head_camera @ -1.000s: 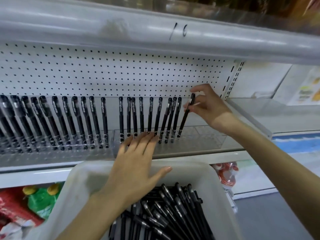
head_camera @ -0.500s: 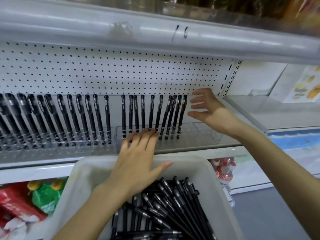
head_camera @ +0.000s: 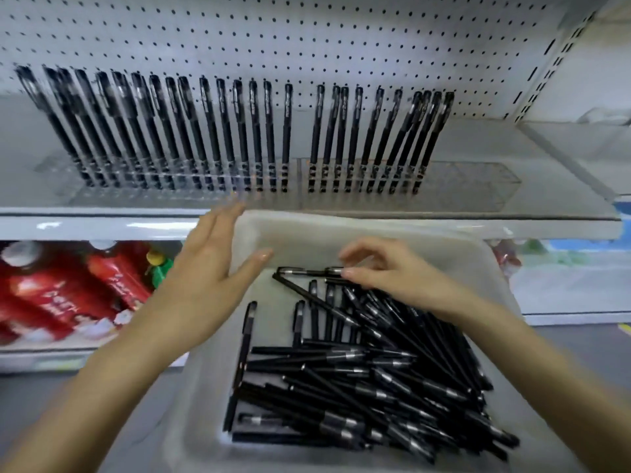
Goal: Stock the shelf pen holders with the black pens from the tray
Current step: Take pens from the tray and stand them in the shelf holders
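Head view: I am seeing the left hand (head_camera: 205,278) lying flat over the tray's (head_camera: 491,268) far-left corner. Its fingers are straight and close together and the thumb is splaying out toward 3 o'clock above the rim. The fingertips are reaching the front edge of the shelf (head_camera: 375,221) at 12 o'clock.

The right hand (head_camera: 386,271) is hovering inside the tray near its far wall. Its fingers are arching over the cap end of a single pen (head_camera: 307,270) that lies crosswise, and the thumb tip is touching it. Blur is keeping me from telling whether the pinch is closed.

The loose black pens (head_camera: 358,380) are piling toward 5 o'clock, leaving bare tray floor along the far wall and down the left wall.

On the shelf, the clear pen holders (head_camera: 478,186) are standing side by side, carrying the racked pens (head_camera: 239,131), which are leaning back toward the pegboard (head_camera: 307,39). Open slots are showing at the right end of the right holder, at 2 o'clock.

Red packages (head_camera: 68,295) are sitting on the lower shelf at 9 o'clock.
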Tool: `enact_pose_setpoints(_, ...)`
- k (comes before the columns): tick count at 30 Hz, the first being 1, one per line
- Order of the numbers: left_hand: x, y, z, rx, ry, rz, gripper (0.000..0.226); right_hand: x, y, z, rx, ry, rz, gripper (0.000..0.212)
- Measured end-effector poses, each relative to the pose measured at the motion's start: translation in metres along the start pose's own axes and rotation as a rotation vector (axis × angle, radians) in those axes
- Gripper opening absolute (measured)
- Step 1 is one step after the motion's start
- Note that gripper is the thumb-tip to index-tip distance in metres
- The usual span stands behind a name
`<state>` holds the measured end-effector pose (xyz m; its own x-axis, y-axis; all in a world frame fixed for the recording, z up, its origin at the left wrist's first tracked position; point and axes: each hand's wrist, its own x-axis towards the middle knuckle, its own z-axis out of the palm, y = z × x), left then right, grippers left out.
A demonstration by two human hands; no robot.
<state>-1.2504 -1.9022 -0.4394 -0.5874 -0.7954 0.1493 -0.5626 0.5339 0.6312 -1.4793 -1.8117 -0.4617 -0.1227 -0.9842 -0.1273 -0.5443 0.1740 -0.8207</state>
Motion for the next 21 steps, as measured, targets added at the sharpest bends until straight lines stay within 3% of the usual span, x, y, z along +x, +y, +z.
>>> enact_pose_setpoints(3,-0.019,-0.019,0.008,-0.221,0.022,-0.293,0.064,0.009,0.002,0.017,-0.096,-0.029,0.058,0.008)
enact_pose_setpoints(7,-0.023,-0.026,0.016,-0.824,-0.087,-0.608,0.038,0.015,-0.002,0.036,-0.349,-0.034,0.043,0.01)
enact_pose_setpoints(10,-0.022,-0.029,0.017,-0.85,-0.132,-0.63,0.048,0.02,-0.004,0.044,-0.402,-0.041,0.075,0.013)
enact_pose_setpoints(14,-0.025,-0.028,0.018,-0.898,-0.152,-0.625,0.031,0.023,-0.001,0.05,-0.485,-0.044,0.101,0.023)
enact_pose_setpoints(21,-0.025,-0.031,0.022,-0.909,-0.139,-0.619,0.031,0.025,-0.001,0.052,-0.457,-0.084,0.077,0.017)
